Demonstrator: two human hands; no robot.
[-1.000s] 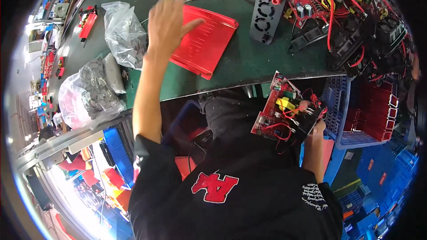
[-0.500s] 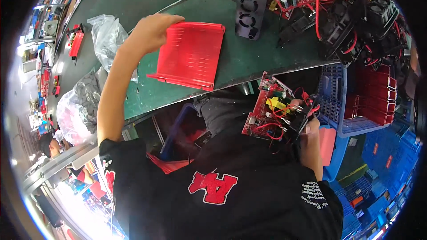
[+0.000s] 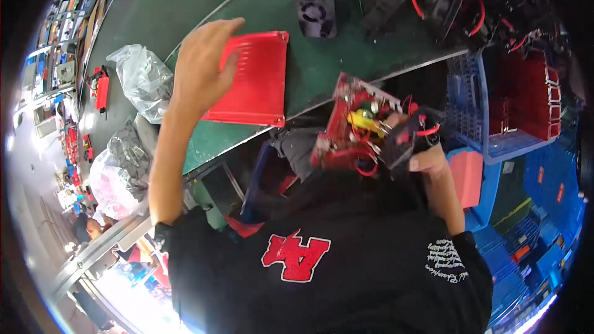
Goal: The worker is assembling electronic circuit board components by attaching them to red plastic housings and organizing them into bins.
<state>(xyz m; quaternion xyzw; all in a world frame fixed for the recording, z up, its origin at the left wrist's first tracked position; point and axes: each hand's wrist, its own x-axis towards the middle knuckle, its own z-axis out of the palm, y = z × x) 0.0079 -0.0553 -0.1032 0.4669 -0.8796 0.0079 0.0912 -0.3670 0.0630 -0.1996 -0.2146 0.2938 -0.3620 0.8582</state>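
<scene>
So from my seat I've got a red, flat-backed, populated circuit board with loose red wires and a yellow component (image 3: 365,122) between 2 and 3 o'clock of centre, held off the green, smooth-topped worktop (image 3: 322,68) in my right bare hand (image 3: 428,159), which is clamped on its dark right-hand end. Looks moderately heavy and stiff, but fragile: I'd grip that chunky end or the bare board edges, never the wires or the standing pins. At 11 o'clock a bright red, shallow, slotted shell, probably thin metal (image 3: 260,86), lies on the worktop. Should be light, stiff, maybe slippery; I'd pinch its rim. My left bare hand (image 3: 201,65) has thumb and fingers apart over its 9 o'clock edge; can't tell if they're touching.
</scene>
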